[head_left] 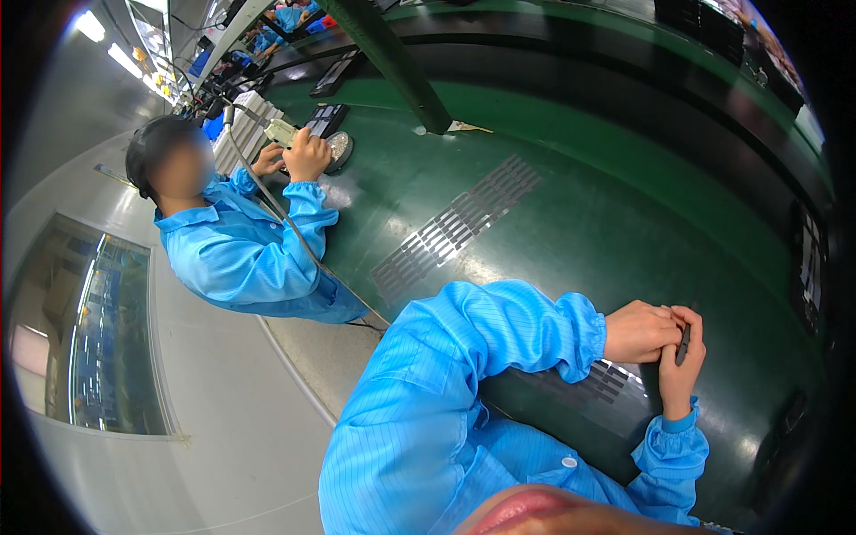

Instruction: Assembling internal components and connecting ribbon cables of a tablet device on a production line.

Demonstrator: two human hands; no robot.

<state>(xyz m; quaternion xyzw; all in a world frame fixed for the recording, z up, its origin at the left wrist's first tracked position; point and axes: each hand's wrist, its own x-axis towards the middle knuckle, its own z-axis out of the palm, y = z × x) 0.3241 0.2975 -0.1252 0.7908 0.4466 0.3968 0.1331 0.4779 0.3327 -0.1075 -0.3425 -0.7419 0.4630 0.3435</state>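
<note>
My left hand (637, 332) and my right hand (680, 370) meet over the green work surface (571, 205), fingers curled together. Between them is a small, slim dark part (684, 344). My right hand's fingers close around it and my left hand's fingertips press against it. Most of the part is hidden by the fingers. Both of my arms are in bright blue sleeves with gathered cuffs.
A co-worker in a blue coat (241, 254) sits to the left, holding a pale cabled power tool (283, 132) over a round fixture (339, 148). Grey slotted strips (455, 227) run across the surface. A green post (392, 62) and dark trays (334, 76) stand further back.
</note>
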